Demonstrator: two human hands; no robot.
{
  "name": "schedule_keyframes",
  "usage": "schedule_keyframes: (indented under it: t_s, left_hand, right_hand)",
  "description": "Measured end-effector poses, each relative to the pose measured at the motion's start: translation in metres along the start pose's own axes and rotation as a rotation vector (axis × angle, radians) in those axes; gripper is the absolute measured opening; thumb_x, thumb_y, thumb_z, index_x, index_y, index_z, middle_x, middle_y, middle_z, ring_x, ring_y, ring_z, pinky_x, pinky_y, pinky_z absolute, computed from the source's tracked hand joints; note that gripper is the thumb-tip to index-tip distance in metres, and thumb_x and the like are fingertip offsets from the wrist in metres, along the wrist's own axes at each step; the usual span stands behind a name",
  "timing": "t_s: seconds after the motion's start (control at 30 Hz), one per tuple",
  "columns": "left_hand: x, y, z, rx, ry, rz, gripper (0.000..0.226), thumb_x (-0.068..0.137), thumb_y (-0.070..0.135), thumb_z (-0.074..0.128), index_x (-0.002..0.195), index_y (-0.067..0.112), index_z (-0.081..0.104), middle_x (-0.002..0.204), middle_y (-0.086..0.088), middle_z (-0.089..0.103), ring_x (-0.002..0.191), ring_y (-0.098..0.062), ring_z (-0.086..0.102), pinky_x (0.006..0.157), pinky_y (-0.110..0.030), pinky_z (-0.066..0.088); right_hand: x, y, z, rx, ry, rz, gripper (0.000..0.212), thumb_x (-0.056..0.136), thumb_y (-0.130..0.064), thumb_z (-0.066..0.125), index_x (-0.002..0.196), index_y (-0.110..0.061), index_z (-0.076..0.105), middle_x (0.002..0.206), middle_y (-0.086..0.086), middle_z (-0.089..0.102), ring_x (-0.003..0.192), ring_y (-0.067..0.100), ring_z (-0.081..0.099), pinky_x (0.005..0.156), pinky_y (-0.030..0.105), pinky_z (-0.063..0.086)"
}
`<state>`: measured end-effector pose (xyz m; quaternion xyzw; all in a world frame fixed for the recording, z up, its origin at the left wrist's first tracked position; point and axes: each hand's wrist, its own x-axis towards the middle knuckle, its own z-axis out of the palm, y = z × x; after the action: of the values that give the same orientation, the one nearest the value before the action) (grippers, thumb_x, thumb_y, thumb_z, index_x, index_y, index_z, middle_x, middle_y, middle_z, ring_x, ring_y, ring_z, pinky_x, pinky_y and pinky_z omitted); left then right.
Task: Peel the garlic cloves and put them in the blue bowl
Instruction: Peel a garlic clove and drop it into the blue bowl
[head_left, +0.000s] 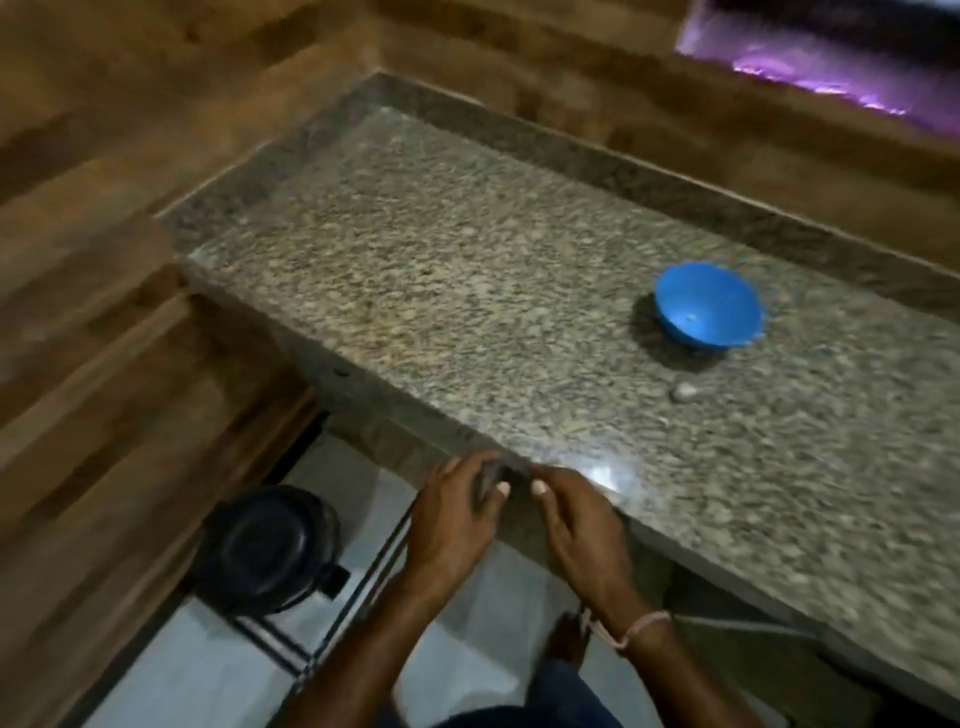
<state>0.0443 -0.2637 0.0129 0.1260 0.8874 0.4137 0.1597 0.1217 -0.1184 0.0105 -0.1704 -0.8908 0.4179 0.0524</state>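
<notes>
Left hand (452, 519) and right hand (576, 525) meet past the bench (467, 286) edge, fingers' hold unreadable in the blur. Anything pinched could drop to the floor (171, 675), missing the two-o'clock bowl (709, 312).

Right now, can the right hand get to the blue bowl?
Probably yes: only bare counter lies between the right hand and the blue bowl, apart from one small pale piece lying before it.

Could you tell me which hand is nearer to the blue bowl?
Right. The right hand is at the near edge of the counter, left of the bowl; the left hand is beside it, farther left.
</notes>
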Motion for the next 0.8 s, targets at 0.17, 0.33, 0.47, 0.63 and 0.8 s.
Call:
schedule_keyframes:
  t_s: [0.17,0.33,0.47,0.63,0.8]
  left_hand:
    - [0.023,0.077,0.091,0.002,-0.146,0.09,0.038,0.098,0.019,0.066,0.135,0.026,0.062,0.139,0.006,0.059,0.122,-0.004,0.053,0.095,-0.011,0.036]
    - [0.056,0.119,0.151,-0.007,-0.179,0.1,0.036,0.095,0.025,0.07,0.131,0.025,0.066,0.131,0.005,0.065,0.101,-0.008,0.066,0.084,-0.026,0.054]
    - [0.082,0.134,0.176,0.052,-0.142,0.125,0.035,0.093,0.024,0.074,0.127,0.021,0.068,0.119,0.006,0.067,0.099,-0.005,0.062,0.082,-0.022,0.048]
    - [0.122,0.137,0.194,0.208,-0.148,0.222,0.031,0.087,0.006,0.069,0.114,0.023,0.068,0.105,0.006,0.06,0.096,-0.011,0.06,0.076,-0.026,0.045]
    - [0.145,0.14,0.203,0.212,-0.22,0.264,0.026,0.09,-0.007,0.058,0.084,0.018,0.064,0.088,0.001,0.055,0.076,0.006,0.056,0.064,-0.003,0.038]
  right_hand:
    - [-0.002,0.088,-0.094,-0.033,0.145,0.124,0.038,0.108,-0.046,0.045,0.131,-0.029,0.07,0.129,-0.014,0.068,0.118,0.002,0.062,0.099,0.024,0.05]
    - [0.012,0.143,-0.144,-0.062,0.162,0.185,0.035,0.108,-0.042,0.049,0.131,-0.026,0.07,0.129,-0.008,0.069,0.117,0.01,0.065,0.095,0.031,0.052]
    - [0.03,0.167,-0.164,-0.117,0.119,0.215,0.048,0.104,-0.053,0.042,0.135,-0.026,0.067,0.133,-0.006,0.067,0.119,0.013,0.064,0.093,0.036,0.054]
    - [0.062,0.189,-0.172,-0.205,0.133,0.24,0.033,0.104,-0.034,0.058,0.136,-0.026,0.063,0.132,-0.002,0.064,0.117,0.02,0.063,0.089,0.037,0.054]
    - [0.099,0.189,-0.183,-0.382,0.058,0.295,0.042,0.096,-0.028,0.068,0.135,-0.021,0.058,0.139,0.006,0.054,0.123,0.031,0.049,0.09,0.041,0.049]
